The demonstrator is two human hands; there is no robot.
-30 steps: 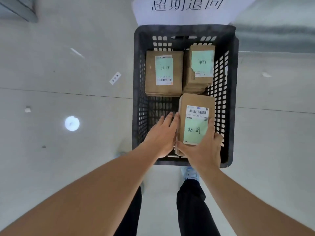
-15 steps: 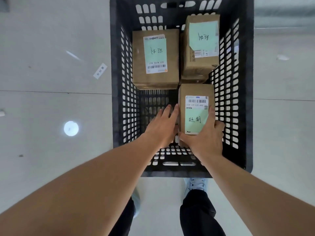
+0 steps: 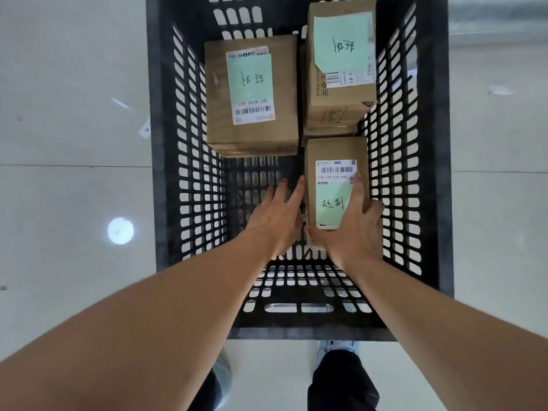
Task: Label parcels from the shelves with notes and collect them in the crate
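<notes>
You are looking through a single head-worn, wide-angle camera, so no second view is sharing the scene. It is pointing almost straight down from above your own body: your trouser legs (image 3: pixel 341 381) and a shoe are showing at the bottom edge, and your two forearms are reaching away from the lens up the frame. The black crate (image 3: pixel 166 173) is filling the middle and running off the top edge, so you are standing close over it and seeing right down onto its slotted floor. The pale floor (image 3: pixel 74 143) is taking up both sides. Straight lines are bowing outward near the edges from the wide lens.
</notes>
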